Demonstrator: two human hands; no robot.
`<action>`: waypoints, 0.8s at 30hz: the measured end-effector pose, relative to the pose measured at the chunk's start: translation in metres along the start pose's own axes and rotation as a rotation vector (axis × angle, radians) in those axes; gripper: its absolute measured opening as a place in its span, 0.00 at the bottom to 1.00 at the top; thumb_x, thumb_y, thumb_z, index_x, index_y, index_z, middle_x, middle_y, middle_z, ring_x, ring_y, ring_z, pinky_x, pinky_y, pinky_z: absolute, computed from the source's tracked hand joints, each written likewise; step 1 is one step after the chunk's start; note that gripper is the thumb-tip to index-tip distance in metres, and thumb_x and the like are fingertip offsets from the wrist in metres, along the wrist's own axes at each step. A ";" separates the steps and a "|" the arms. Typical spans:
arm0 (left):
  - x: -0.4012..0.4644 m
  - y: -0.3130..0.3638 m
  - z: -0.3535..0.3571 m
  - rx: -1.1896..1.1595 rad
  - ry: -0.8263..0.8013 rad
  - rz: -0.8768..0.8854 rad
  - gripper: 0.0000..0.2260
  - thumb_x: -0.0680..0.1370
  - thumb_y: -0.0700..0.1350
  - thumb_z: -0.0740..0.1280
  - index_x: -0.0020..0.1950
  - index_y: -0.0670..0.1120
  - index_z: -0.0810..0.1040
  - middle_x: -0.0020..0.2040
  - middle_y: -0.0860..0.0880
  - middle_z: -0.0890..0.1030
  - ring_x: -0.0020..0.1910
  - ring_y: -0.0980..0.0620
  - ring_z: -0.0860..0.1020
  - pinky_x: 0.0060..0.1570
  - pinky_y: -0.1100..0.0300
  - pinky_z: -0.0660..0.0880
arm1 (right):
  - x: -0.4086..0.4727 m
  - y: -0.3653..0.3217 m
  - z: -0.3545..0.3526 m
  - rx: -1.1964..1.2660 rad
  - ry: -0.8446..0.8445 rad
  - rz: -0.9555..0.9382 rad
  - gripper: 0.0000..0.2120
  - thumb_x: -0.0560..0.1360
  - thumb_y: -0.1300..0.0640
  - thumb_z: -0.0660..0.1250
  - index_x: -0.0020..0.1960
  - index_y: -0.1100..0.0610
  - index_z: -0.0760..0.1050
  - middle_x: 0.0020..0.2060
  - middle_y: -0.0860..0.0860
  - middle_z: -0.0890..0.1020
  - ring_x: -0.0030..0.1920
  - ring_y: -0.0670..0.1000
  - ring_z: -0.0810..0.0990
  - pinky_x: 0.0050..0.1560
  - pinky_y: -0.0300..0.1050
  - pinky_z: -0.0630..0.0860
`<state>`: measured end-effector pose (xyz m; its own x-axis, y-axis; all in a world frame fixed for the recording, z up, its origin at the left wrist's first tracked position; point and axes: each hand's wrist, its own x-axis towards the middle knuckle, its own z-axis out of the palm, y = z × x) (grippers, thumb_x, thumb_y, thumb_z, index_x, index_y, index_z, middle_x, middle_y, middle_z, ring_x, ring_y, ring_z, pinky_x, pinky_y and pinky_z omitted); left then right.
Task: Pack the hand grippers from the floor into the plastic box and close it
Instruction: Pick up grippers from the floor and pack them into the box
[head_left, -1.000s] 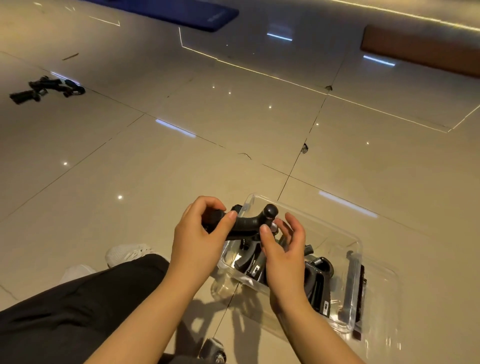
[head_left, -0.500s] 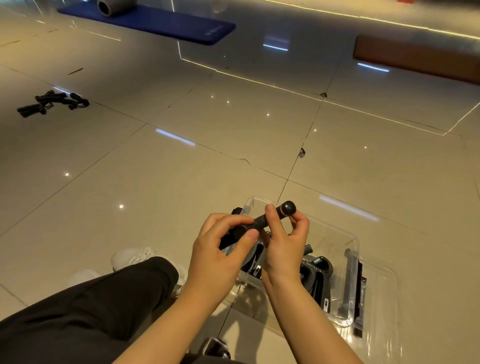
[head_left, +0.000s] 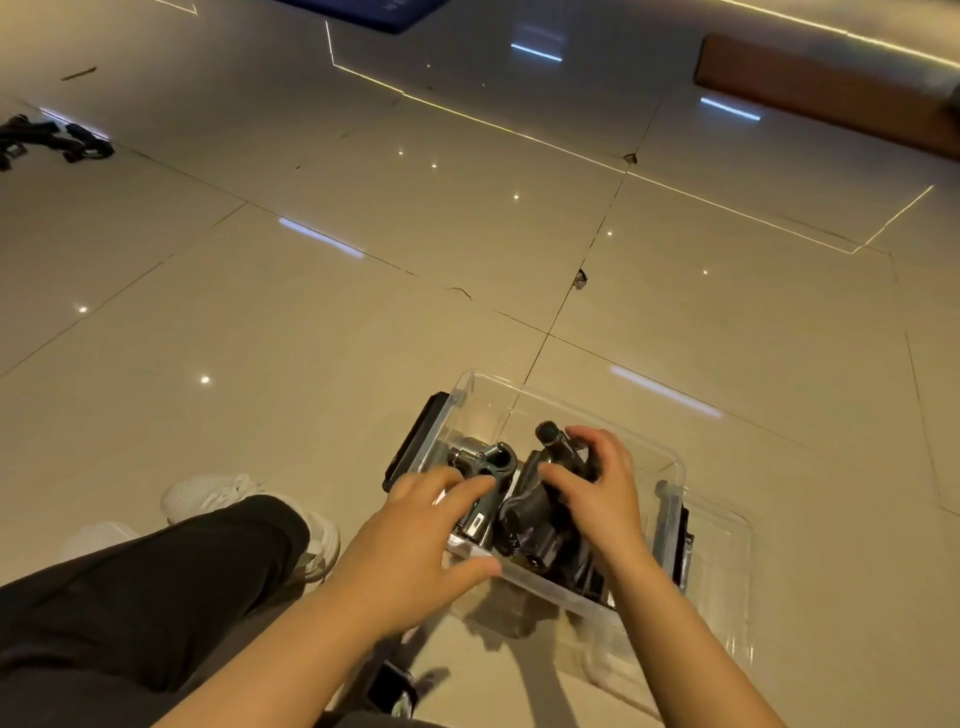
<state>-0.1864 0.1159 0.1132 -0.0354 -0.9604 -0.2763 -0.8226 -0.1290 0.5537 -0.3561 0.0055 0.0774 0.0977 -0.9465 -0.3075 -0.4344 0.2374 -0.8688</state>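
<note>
Since a second earlier, both hands had lowered into the clear plastic box (head_left: 670, 457). The right hand (head_left: 597, 488) gripped the black hand gripper (head_left: 558, 447) inside; the left hand (head_left: 415, 540), fingers spread, hid the box's near corner.

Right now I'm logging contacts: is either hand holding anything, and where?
The right hand grips a black hand gripper by its handle, inside the plastic box. The left hand holds nothing.
</note>
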 end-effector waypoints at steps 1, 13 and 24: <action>0.001 -0.007 0.005 0.167 -0.070 0.027 0.35 0.70 0.71 0.54 0.74 0.62 0.52 0.72 0.58 0.58 0.72 0.56 0.53 0.69 0.57 0.58 | 0.009 0.009 -0.012 -0.216 -0.003 -0.023 0.20 0.69 0.57 0.72 0.58 0.44 0.73 0.68 0.49 0.64 0.55 0.48 0.71 0.49 0.42 0.70; 0.018 -0.045 0.008 0.280 -0.314 -0.181 0.32 0.74 0.71 0.48 0.75 0.62 0.46 0.77 0.55 0.45 0.76 0.54 0.45 0.71 0.44 0.41 | 0.063 0.075 -0.014 -1.309 -0.283 0.130 0.28 0.74 0.46 0.64 0.71 0.50 0.60 0.70 0.57 0.58 0.52 0.55 0.78 0.40 0.44 0.71; 0.032 -0.040 0.001 0.325 -0.402 -0.145 0.29 0.78 0.64 0.55 0.76 0.58 0.51 0.74 0.52 0.61 0.71 0.50 0.62 0.70 0.49 0.58 | 0.059 0.090 -0.015 -1.369 -0.282 0.093 0.25 0.78 0.41 0.56 0.73 0.48 0.58 0.66 0.55 0.65 0.60 0.57 0.73 0.47 0.47 0.72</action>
<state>-0.1552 0.0912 0.0811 -0.0707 -0.7597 -0.6464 -0.9663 -0.1088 0.2335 -0.4027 -0.0323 -0.0129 0.1243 -0.8251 -0.5511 -0.9509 -0.2577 0.1712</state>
